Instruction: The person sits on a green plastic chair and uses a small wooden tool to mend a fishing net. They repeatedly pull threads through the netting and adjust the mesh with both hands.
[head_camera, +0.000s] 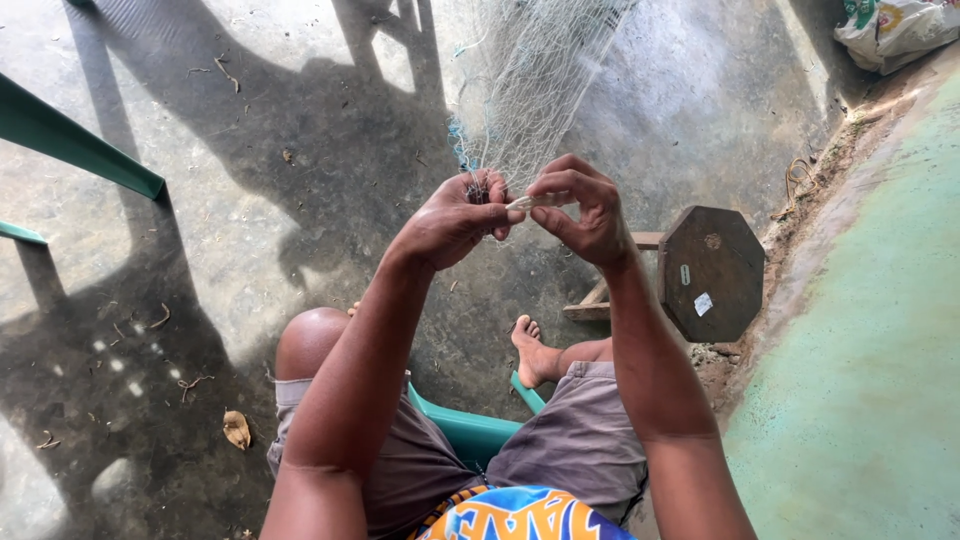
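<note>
I find the fishing net (530, 90) hanging in front of me above the concrete floor (250, 200), its lower edge gathered at my two hands. My left hand (455, 220) is closed in a fist around bunched mesh at the net's bottom edge. My right hand (585, 205) pinches a small pale netting needle (528, 202) between thumb and fingers, its tip touching the left hand's grip. I sit on a green plastic chair (470, 430); a dark octagonal wooden stool (712, 272) lies tipped on the floor to my right. Risk, in my judgement: the fine twine could slip from the left fist or snag on the needle, since the mesh is slack and bunched.
</note>
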